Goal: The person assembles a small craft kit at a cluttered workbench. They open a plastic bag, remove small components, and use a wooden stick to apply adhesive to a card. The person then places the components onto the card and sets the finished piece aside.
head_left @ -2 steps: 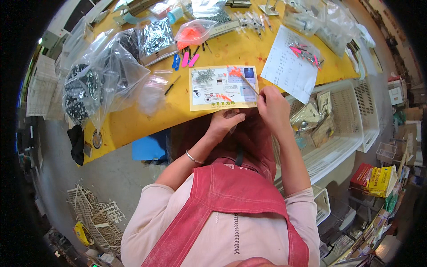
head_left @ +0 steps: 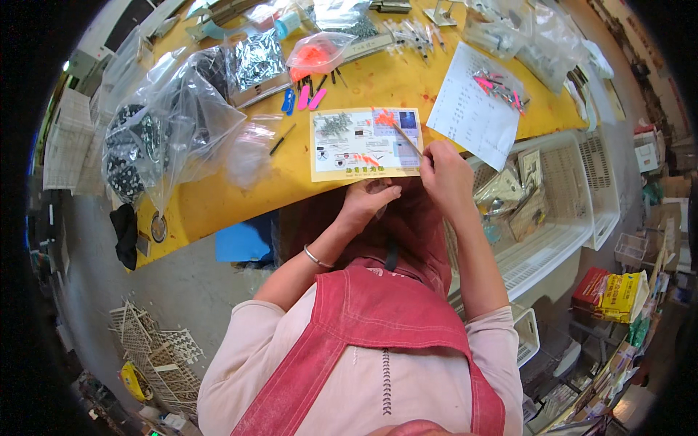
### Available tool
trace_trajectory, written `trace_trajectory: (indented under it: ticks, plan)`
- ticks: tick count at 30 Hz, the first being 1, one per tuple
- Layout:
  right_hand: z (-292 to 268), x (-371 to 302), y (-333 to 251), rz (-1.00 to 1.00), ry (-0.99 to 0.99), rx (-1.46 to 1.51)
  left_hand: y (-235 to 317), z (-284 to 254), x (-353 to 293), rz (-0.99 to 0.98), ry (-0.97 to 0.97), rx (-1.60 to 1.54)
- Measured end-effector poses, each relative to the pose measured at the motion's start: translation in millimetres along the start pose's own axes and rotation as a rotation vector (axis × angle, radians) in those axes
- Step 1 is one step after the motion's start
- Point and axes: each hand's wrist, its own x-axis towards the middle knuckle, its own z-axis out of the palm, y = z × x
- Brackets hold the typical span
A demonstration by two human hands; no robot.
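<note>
The right hand [head_left: 447, 176] is beside the card's near right corner, its forearm slanting up and leftward, thumb and fingers pinched on a stick [head_left: 408, 138]. The stick slopes to the orange bits [head_left: 384, 117] on the card [head_left: 318, 171]. The left hand [head_left: 363, 202] bends inward below the card, thumb pointing right; whether its fingers grip anything, I cannot tell.
</note>
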Motion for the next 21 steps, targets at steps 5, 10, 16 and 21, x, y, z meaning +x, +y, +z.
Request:
trace_trajectory:
  ticks: [5, 10, 16, 21]
  plan:
    - [2, -2, 0, -0.018, -0.014, 0.018, 3, -3, 0, -0.039, -0.014, -0.008]
    - [3, 1, -5, -0.048, -0.014, 0.026, 7, -3, 0, -0.037, -0.029, -0.013]
    - [2, 7, -9, -0.06, -0.03, 0.0, 8, -6, 1, 0.006, -0.035, 0.015]
    - [2, 12, -8, -0.059, -0.04, -0.011, 11, -5, 0, 0.002, -0.045, -0.035]
